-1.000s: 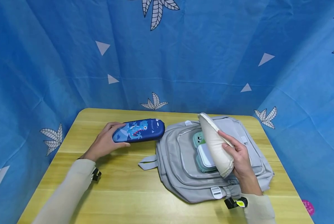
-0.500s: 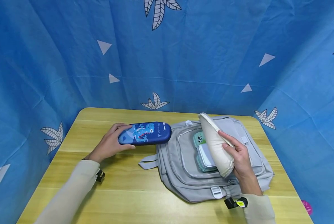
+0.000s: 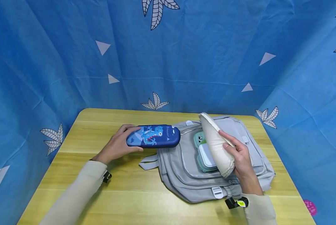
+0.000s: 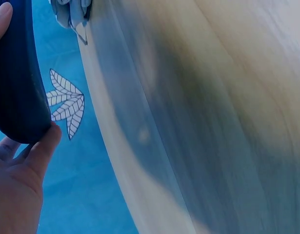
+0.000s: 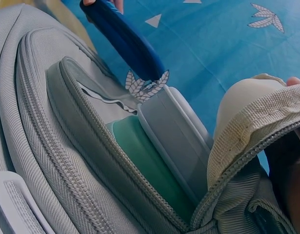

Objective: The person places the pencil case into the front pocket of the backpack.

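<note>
My left hand grips one end of a dark blue pencil case printed with a dinosaur, above the table. Its far end overlaps the left edge of a grey backpack lying flat. My right hand pinches the cream-lined flap of the backpack's front pocket and holds it raised. Inside the unzipped pocket sit a green case with a panda picture and a box with a white lid. In the right wrist view, the pencil case hangs beyond the grey-sided box.
A wooden table carries the backpack on its right half. One grey strap sticks out leftward, and a white buckle lies at the near side. Blue patterned cloth surrounds the table.
My left hand has carried the pencil case rightward and slightly nearer, to the backpack's edge. The right hand stays on the flap in the same place.
</note>
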The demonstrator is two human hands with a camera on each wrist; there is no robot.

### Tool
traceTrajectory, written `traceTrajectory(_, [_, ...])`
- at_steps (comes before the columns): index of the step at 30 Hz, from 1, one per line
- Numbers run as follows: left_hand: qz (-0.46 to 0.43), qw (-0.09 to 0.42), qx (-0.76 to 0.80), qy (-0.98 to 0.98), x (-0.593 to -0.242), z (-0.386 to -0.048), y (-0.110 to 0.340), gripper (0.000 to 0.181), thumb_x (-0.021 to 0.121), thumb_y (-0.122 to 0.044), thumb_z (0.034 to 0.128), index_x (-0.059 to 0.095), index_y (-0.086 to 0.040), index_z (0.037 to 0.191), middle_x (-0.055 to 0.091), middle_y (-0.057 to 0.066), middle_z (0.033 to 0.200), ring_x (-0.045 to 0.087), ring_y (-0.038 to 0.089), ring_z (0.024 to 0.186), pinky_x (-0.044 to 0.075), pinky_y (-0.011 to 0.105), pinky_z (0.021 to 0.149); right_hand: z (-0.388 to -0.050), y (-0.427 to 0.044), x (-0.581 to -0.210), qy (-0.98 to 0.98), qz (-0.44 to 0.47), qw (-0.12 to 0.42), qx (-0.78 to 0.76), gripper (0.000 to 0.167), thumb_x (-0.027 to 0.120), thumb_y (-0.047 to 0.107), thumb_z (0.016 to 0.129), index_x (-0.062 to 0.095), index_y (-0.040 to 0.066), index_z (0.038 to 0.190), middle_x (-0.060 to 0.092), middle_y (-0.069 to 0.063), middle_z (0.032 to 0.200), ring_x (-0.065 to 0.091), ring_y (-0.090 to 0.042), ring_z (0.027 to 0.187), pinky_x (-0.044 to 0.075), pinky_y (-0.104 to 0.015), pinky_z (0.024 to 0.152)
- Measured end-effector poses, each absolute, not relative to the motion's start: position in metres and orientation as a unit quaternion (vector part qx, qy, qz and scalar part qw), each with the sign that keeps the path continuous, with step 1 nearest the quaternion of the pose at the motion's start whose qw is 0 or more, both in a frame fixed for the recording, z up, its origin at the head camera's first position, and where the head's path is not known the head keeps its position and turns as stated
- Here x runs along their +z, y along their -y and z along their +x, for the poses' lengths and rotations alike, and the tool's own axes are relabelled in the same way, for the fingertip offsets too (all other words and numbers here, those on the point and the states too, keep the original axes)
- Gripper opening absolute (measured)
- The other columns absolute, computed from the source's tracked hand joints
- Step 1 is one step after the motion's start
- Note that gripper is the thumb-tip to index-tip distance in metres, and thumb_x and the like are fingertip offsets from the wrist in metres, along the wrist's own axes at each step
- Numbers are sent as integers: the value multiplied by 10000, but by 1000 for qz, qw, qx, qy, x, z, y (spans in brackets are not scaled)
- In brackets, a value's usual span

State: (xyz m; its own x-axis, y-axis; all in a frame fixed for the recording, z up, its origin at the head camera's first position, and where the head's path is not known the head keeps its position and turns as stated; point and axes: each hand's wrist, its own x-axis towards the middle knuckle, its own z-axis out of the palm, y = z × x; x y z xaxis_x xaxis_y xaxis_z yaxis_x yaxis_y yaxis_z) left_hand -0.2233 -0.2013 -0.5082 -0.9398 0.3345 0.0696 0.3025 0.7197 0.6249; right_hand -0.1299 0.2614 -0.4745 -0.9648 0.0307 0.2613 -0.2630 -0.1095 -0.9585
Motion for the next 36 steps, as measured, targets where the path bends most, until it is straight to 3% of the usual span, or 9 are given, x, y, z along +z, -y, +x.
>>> traceTrajectory(36, [196,26,345,-918,-512,-218,175,897,947,-509,832,513,-399,1610,383,67,1678,499,435,1469,467,712,1151,-128,-261,-475,654,80,100,745,412,530,-63,1095,623,-42,1496,702,93,1444,624,-76,1327,592,-197,955])
